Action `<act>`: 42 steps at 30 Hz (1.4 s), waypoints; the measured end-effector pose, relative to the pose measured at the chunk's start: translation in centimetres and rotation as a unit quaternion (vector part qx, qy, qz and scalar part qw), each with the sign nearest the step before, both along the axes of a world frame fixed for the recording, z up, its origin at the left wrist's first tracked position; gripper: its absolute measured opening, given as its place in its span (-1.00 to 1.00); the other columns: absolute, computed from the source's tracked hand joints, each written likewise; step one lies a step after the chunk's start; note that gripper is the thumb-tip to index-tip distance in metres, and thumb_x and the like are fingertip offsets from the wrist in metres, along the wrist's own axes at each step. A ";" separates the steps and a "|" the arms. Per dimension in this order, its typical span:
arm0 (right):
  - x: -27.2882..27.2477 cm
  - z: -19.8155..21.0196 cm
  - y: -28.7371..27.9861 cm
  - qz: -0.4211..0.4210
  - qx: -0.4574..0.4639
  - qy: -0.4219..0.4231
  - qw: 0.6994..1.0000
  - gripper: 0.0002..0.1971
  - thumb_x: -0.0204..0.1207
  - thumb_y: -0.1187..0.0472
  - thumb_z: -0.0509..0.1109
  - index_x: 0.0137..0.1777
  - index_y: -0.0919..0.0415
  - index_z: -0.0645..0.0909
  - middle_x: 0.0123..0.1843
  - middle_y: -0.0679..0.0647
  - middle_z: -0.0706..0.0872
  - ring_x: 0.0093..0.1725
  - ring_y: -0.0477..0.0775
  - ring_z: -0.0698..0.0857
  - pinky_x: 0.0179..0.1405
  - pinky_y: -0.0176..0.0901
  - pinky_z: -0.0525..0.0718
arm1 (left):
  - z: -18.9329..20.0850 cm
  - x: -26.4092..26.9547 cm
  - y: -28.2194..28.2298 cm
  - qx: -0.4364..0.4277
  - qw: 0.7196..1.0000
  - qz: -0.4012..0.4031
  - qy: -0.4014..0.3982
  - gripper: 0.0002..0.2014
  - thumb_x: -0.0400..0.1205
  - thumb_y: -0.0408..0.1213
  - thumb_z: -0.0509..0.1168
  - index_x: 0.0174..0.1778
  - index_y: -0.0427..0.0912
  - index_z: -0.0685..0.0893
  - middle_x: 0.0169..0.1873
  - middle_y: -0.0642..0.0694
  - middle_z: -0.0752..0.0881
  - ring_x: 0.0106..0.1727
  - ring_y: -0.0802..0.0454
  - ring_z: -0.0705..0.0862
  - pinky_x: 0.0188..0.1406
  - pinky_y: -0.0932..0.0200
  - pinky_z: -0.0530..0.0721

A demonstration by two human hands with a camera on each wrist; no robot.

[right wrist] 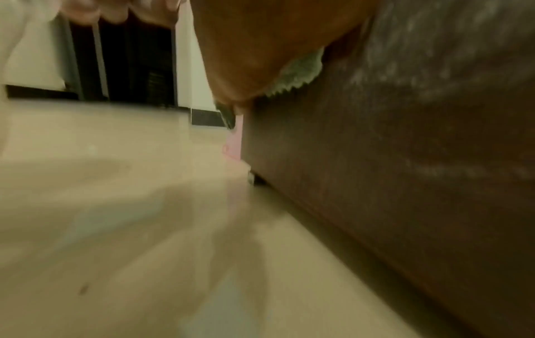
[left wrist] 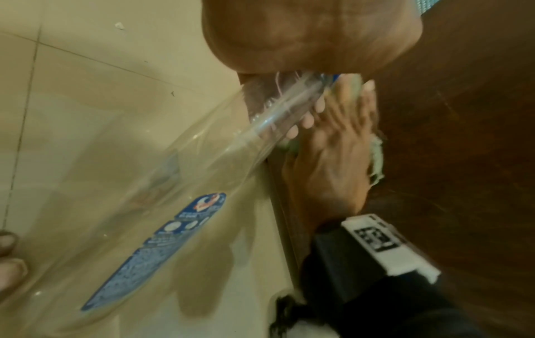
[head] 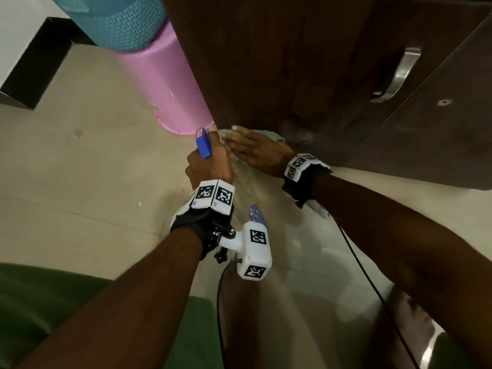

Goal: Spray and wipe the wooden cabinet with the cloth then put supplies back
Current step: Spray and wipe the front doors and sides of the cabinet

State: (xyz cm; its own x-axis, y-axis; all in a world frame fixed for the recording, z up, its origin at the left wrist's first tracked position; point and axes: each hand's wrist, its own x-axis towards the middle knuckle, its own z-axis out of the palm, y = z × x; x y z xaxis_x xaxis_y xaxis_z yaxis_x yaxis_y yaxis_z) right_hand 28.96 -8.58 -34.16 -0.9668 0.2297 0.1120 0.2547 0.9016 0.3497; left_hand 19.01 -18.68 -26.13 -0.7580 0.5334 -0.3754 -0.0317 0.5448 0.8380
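The right hand (head: 257, 151), fingers lying straight, is pressing a pale green cloth (head: 274, 135) flat against the lower corner of the dark wooden cabinet (head: 292, 62), whose surface is showing streaky wet marks. The left hand (head: 210, 166) is gripping a clear spray bottle (left wrist: 162, 183) with a blue trigger head (head: 203, 142) and blue label, beside the cloth.

dim warm light, wrist views blurred, edges distorted

Dark wood-grain cabinet (head: 306, 62) with brushed metal handle (head: 399, 75); fuzzy green cloth (right wrist: 301, 71); clear glossy plastic bottle (left wrist: 144, 183).
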 end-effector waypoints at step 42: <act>3.5 -0.4 -0.3 0.009 0.061 -0.057 0.996 -0.52 0.62 0.41 0.27 0.54 0.39 0.39 0.64 0.26 0.34 0.65 0.28 0.29 0.66 0.20 0.22 | -3.0 0.9 1.8 0.005 0.986 0.155 -0.054 -0.34 0.11 0.49 0.01 -0.31 -0.04 0.58 -0.06 -0.27 0.84 0.10 -0.43 0.80 0.16 -0.41 0.78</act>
